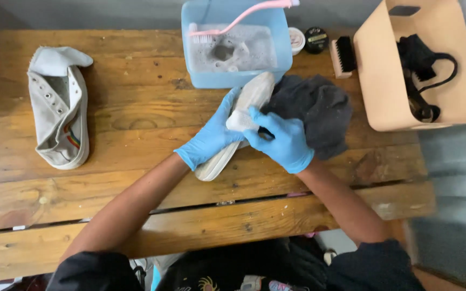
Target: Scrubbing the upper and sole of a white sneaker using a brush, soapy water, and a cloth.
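Note:
My left hand (208, 139), in a blue glove, grips a white canvas shoe (254, 92) turned sole-side toward me above the wooden table (136, 118). My right hand (281, 140), also gloved in blue, presses a small white pad or sponge (239, 122) against the shoe's side. A dark grey cloth (314, 110) lies bunched just right of the shoe, partly under my right hand. The matching white shoe (60, 108), unlaced, with a small rainbow stripe, lies on the table at the left.
A pale blue tub (281, 48) of soapy water stands at the back, a pink toothbrush (238, 19) resting across it. Two small round tins (307, 39) and a wooden bristle brush (342, 56) sit beside it. A tan caddy (373, 81) holding black straps stands at right.

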